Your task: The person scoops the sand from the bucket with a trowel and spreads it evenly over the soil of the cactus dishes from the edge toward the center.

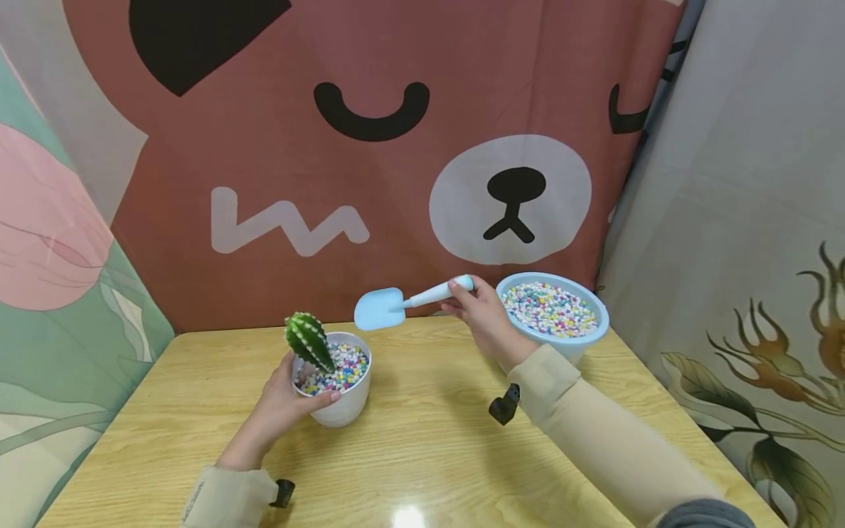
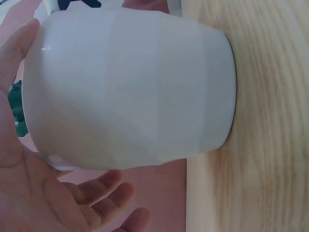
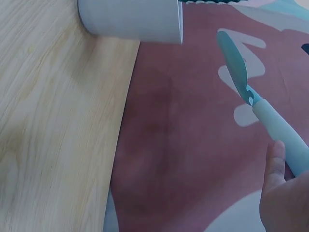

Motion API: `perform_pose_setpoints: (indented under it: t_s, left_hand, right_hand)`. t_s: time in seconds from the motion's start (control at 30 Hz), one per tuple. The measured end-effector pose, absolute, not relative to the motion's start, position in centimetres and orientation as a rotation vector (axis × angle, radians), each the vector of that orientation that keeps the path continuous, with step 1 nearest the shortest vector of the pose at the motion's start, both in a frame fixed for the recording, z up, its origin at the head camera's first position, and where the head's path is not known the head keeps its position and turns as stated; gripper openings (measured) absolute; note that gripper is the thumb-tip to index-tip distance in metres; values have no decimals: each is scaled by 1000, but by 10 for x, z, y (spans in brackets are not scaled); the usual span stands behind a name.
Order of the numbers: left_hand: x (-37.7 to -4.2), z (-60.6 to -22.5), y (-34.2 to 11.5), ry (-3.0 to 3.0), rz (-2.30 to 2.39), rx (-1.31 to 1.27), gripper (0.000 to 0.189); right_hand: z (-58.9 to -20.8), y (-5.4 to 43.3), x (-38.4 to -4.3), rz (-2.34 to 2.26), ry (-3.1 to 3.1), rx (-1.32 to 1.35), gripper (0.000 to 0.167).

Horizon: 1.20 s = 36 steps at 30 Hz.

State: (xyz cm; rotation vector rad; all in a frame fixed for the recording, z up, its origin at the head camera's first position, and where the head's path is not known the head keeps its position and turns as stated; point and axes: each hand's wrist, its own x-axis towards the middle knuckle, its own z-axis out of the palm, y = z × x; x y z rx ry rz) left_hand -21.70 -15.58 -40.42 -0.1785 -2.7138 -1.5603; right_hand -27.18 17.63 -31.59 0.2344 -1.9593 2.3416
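A small light-blue shovel (image 1: 381,308) is held by its pale handle in my right hand (image 1: 487,319), the thumb lying along the grip. Its blade is level in the air and points left, between the pot and the bowl. My left hand (image 1: 280,403) holds a white pot (image 2: 130,87) at the rim, thumb on the near side and fingers round the far left. Inside the pot, a green cactus (image 1: 309,342) leans left among multicoloured pebbles (image 1: 346,367). In the right wrist view the shovel blade (image 3: 233,63) appears edge-on, well apart from the pot.
A light-blue bowl (image 1: 599,330) full of similar multicoloured pebbles (image 1: 548,308) stands at the back right, partly behind my right wrist. The wooden table (image 1: 422,440) ends at a brown bear-print curtain (image 1: 396,191). Patterned cloths hang on both sides.
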Motion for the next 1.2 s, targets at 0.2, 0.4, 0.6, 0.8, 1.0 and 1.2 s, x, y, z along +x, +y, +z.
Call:
perform_pose_setpoints:
  t_s: [0.2,0.4,0.6,0.8,1.0,1.2]
  left_hand:
    - [-214,-403,-155,-2707,-1555,-180,118]
    - [-213,-403,-152,-2694,-1481,-173,121]
    - [-212,-403,-149,-2698,-1440,-147,121]
    - [-212,-407,-149,-2718,-1406,-114,119]
    - [-213,-407,-150,-2666,-1429,-140,110]
    - [-212,-408,-150,-2672,-1457,-121,113]
  right_hand:
    - [-311,208,-263,2321,-1946,196,12]
    - [-302,250,-252,2295,-1887,143,11]
    - [-295,289,-239,2295,-1809,150,11]
    - [-292,325,-227,2299,-1765,103,22]
    - [-294,351,-223,2302,-1687,85,17]
    - [-301,375,-219,2311,-1633,11,16]
